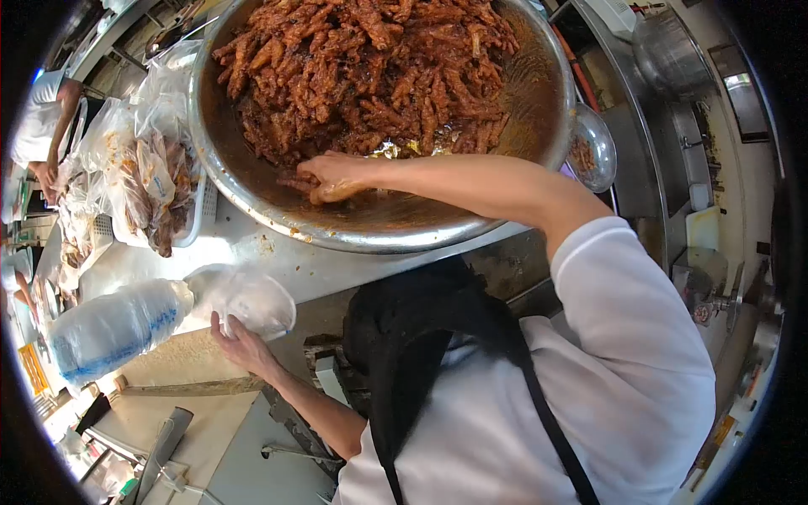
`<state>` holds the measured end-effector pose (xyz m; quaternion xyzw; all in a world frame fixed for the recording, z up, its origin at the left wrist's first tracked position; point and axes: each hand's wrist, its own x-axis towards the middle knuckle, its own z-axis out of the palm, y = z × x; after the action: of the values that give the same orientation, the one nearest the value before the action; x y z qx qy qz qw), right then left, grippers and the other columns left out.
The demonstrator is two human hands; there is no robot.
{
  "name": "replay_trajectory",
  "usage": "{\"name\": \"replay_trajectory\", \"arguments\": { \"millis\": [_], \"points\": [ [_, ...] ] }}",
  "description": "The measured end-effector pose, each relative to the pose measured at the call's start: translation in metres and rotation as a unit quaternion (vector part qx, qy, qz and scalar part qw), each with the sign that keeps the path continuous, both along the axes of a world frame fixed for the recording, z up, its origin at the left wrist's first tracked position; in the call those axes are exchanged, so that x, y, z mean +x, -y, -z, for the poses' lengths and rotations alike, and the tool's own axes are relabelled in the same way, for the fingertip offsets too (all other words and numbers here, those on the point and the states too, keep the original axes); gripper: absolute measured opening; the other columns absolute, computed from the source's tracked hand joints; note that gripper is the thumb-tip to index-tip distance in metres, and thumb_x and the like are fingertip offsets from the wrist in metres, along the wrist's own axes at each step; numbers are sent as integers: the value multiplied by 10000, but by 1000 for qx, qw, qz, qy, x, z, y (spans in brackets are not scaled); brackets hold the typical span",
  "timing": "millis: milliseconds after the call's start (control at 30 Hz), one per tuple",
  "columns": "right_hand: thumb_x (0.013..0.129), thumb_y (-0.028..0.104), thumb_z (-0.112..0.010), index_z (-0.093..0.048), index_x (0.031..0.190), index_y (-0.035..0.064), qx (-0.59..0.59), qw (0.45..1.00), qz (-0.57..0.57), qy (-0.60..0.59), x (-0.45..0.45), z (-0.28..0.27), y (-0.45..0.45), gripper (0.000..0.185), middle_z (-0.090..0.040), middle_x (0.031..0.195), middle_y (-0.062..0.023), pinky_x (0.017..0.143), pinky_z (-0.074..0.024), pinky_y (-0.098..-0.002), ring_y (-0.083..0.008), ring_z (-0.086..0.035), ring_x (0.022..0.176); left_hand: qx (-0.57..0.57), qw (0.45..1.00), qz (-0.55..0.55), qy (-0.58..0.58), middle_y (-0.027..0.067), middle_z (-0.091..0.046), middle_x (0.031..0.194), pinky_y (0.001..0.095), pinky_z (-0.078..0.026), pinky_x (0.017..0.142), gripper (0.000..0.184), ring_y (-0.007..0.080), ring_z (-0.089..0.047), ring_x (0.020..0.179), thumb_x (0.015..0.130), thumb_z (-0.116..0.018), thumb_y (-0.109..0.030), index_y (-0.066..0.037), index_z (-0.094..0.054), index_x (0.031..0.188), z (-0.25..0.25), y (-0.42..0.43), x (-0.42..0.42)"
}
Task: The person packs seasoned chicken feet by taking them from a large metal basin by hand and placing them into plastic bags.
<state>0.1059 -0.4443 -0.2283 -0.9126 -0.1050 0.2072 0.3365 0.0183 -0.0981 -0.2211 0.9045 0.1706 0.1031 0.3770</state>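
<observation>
A large steel bowl holds a heap of reddish-brown sauced chicken feet. My right hand reaches into the near side of it, its fingers closed around some chicken feet at the pile's lower edge. At lower left, my left hand grips the near side of a clear plastic bowl, thumb and fingers at its wall. That bowl looks empty. Beside it lies a long stack of clear plastic containers in a plastic sleeve with blue print.
Plastic bags of brownish meat sit in a white basket left of the steel bowl, on the metal table. A clear bowl with some food stands at right. Another person's arm shows at far left.
</observation>
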Motion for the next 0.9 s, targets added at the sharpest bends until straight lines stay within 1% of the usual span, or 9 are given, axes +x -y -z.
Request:
{"name": "replay_trajectory", "arguments": {
  "millis": [167, 267, 433, 500, 533, 633, 767, 867, 900],
  "points": [
    [848, 262, -588, -540, 1152, -33, 0, 998, 15, -62, -32, 42, 19, 426, -627, 1063, -225, 808, -473, -401, -317, -599, 990, 12, 998, 7, 65, 222, -589, 1127, 411, -488, 754, 373, 300, -612, 914, 929, -510, -211, 3, -534, 1234, -13, 18, 8],
    [854, 271, -582, -551, 1179, -30, 30, 985, -28, -168, -55, -21, 39, 444, -613, 1111, -230, 817, -475, -405, -312, -600, 992, 47, 992, 59, 97, 231, -622, 1006, 410, -492, 718, 370, 299, -624, 855, 946, -478, -238, 28, -558, 1192, -16, 21, 11],
    [842, 291, -590, -611, 1086, -37, -249, 931, -96, -250, -94, -23, 107, 409, -641, 1007, -208, 764, -467, -441, -310, -608, 893, 132, 985, 72, 84, 195, -647, 806, 393, -472, 629, 373, 259, -603, 723, 966, -430, -226, 79, -591, 1108, 14, -14, 29],
    [852, 318, -580, -634, 1091, -15, -272, 922, -44, -271, -85, -19, 92, 414, -644, 1038, -179, 766, -462, -451, -301, -598, 904, 3, 994, 94, 61, 209, -646, 829, 380, -460, 613, 371, 242, -572, 696, 970, -413, -209, 78, -582, 1132, 26, -11, 31],
    [828, 333, -617, -640, 1028, -27, -179, 944, -97, -261, -74, 0, 84, 413, -643, 1041, -175, 744, -466, -426, -288, -598, 898, -55, 992, 97, 50, 216, -645, 841, 374, -453, 605, 370, 234, -557, 683, 973, -405, -201, 78, -577, 1144, 27, -16, 32],
    [806, 303, -649, -643, 905, -10, 93, 971, 47, -217, -47, -105, 18, 328, -648, 909, -154, 677, -473, -352, -185, -596, 817, -13, 995, 57, 83, 241, -634, 854, 366, -448, 645, 371, 242, -527, 683, 975, -389, -177, 96, -557, 1162, 4, 6, 39],
    [811, 227, -646, -628, 981, -7, 321, 891, 65, -315, -14, -147, -27, 289, -630, 719, -53, 462, -455, -229, -93, -578, 544, 35, 994, 37, 98, 247, -633, 892, 366, -450, 701, 384, 268, -555, 728, 975, -389, -173, 110, -517, 1200, -16, 11, 49],
    [828, 208, -623, -622, 925, 1, 371, 824, 56, -425, -3, -140, -97, 229, -618, 682, -61, 489, -478, -258, -125, -592, 561, 16, 992, 31, 122, 263, -629, 965, 375, -458, 760, 397, 307, -600, 807, 977, -395, -182, 106, -492, 1233, -35, 20, 51],
    [838, 203, -609, -620, 910, 7, 427, 779, 27, -458, 6, -114, -122, 209, -612, 668, -64, 480, -477, -280, -143, -586, 549, -84, 995, 29, 42, 271, -626, 1011, 384, -463, 797, 398, 340, -622, 879, 984, -394, -198, 106, -509, 1214, -57, 25, 45]
  ]
}}
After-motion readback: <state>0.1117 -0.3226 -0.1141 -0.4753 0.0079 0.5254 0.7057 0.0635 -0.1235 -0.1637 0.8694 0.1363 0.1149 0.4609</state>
